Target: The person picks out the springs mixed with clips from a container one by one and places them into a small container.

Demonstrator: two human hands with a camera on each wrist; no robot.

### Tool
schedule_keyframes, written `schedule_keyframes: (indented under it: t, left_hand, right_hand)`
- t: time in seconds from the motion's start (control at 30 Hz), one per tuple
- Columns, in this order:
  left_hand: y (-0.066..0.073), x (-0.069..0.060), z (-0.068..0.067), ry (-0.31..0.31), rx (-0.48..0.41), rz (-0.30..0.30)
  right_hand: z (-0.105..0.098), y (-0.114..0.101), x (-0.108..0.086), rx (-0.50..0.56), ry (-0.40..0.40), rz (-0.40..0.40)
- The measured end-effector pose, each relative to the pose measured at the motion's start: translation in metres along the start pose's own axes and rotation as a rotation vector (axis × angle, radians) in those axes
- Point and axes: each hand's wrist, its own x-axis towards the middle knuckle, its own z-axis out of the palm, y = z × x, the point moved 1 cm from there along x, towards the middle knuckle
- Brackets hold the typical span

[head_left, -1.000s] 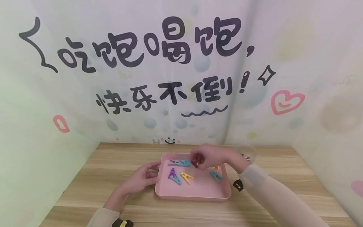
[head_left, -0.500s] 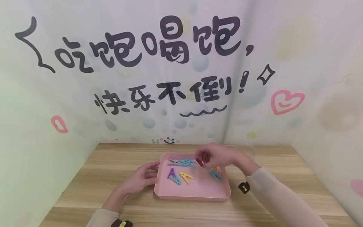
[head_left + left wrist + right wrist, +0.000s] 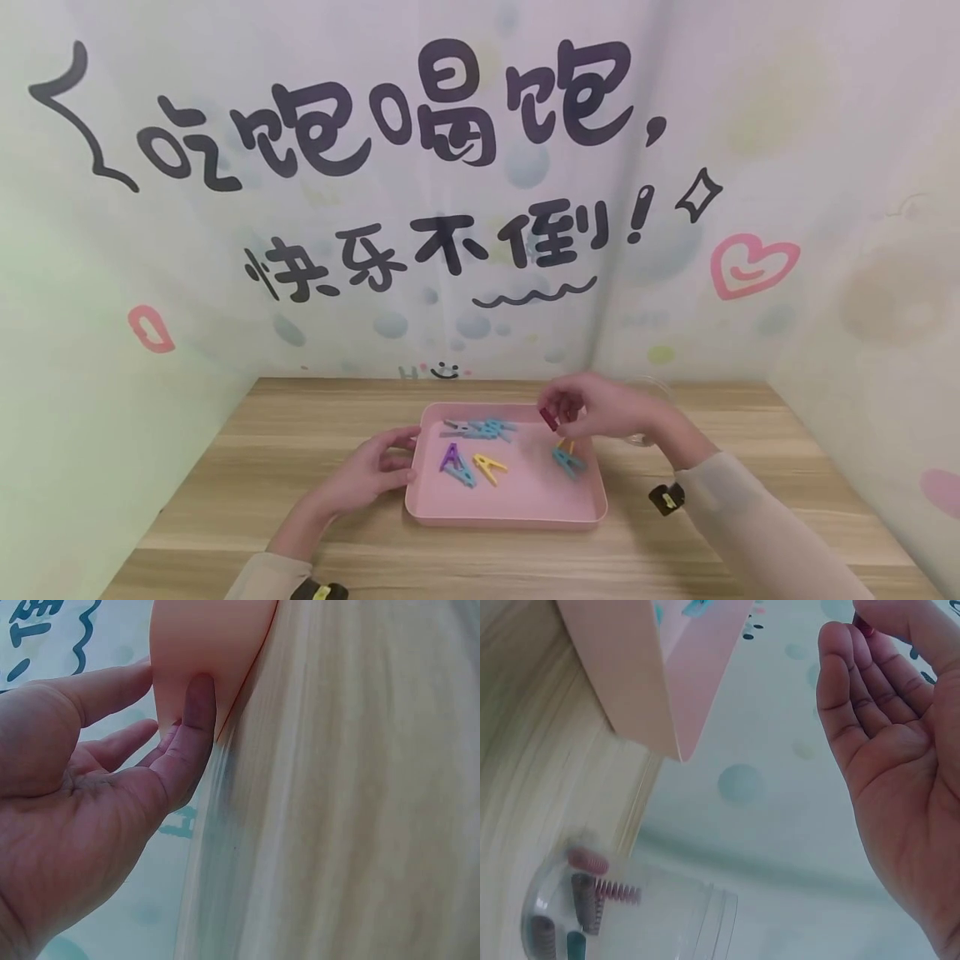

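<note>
My left hand [image 3: 375, 467] touches the left wall of a pink tray [image 3: 517, 507], fingers and thumb spread along its outside; the left wrist view shows a fingertip on the tray wall [image 3: 180, 645]. Over the tray's back right corner, my right hand [image 3: 603, 406] pinches a small dark red clip [image 3: 549, 418], mostly hidden by the fingers in the right wrist view. Clothespins lie in the tray: a yellow one [image 3: 489, 468], a purple one [image 3: 450, 457] against a light blue one [image 3: 461, 473], several blue and grey ones [image 3: 492, 429] at the back, and a teal one [image 3: 567, 462] at right.
A clear plastic jar [image 3: 675, 915] stands just right of the tray's back corner, partly behind my right hand in the head view. Several small toothed clips [image 3: 619, 891] lie in its bottom. A printed curtain [image 3: 450, 208] rises behind the wooden table [image 3: 300, 417].
My right hand has moved rightward across the back of the tray with the dark red clip, toward the jar's side. The left hand stays at the tray's left wall.
</note>
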Motion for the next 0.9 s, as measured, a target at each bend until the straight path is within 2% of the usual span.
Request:
schedule_keyframes:
  t: [0.2,0.43,0.7,0.9]
  left_hand:
    - [-0.001,0.000,-0.001,0.002,0.003,-0.015]
    - [0.000,-0.001,0.000,-0.013,-0.004,0.009]
    - [0.000,0.001,-0.001,-0.012,-0.020,0.007]
    - [-0.001,0.000,-0.001,-0.014,-0.018,-0.001]
  right_hand:
    - [-0.007,0.007,-0.012,-0.001,0.047,0.015]
    - [-0.017,0.017,-0.030,-0.002,0.131,0.066]
    - [-0.032,0.033,-0.056,0.059,0.191,0.130]
    - [-0.043,0.050,-0.071,0.032,0.246,0.127]
